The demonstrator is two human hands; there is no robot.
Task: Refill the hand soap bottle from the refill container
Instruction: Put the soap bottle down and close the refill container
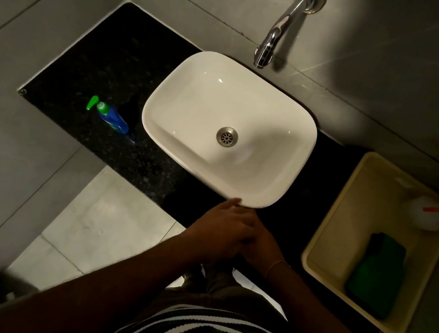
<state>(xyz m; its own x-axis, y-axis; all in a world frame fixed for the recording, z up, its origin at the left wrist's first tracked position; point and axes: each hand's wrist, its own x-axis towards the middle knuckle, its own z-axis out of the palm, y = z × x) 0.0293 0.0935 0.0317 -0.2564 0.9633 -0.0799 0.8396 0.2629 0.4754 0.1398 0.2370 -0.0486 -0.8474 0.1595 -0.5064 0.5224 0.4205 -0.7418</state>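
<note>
A blue hand soap bottle (113,119) with a green pump top stands on the black counter (87,80), left of the white basin (281,136). A dark green refill container (375,275) lies inside a cream tub (324,242) at the right. My left hand (219,229) and my right hand (263,246) are clasped together just in front of the basin's near rim. Neither holds any object. The left hand lies over the right, hiding most of the right hand's fingers.
A chrome wall tap (282,28) hangs over the basin's far edge. A white bottle with a red straw-like part (425,212) stands in the tub's far corner. Grey tiled walls close in the counter at left and back. Pale floor tiles show below the counter's front edge.
</note>
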